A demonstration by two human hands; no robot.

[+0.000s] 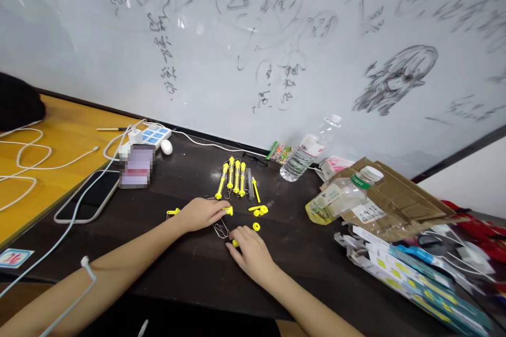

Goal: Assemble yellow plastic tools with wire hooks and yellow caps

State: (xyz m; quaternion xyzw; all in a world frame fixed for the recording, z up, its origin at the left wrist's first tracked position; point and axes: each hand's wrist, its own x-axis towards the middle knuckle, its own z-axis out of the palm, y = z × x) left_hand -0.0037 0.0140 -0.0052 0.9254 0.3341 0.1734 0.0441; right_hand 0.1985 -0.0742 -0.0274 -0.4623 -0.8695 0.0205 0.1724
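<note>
My left hand [203, 214] lies over the dark table, its fingers closed on a yellow-ended tube [228, 210] that they mostly hide. Another yellow end [173, 212] shows to the left of the wrist. Just below the fingertips lie bent wire hooks [221, 229]. My right hand [253, 255] is curled low over the table, a small yellow piece [235, 243] at its thumb and fingers. Beyond both hands, several clear tubes with yellow ends [236, 176] and wire hooks lie side by side. Loose yellow rings [256, 226] and a thin yellow rod [256, 190] are beside them.
A water bottle [302, 155] stands against the whiteboard [221, 63]. To the right are a tilted drink bottle [340, 197], flattened cardboard [411, 202] and a printed box [411, 279]. On the left lie phones [90, 197], a power strip [156, 136] and white cables [35, 142].
</note>
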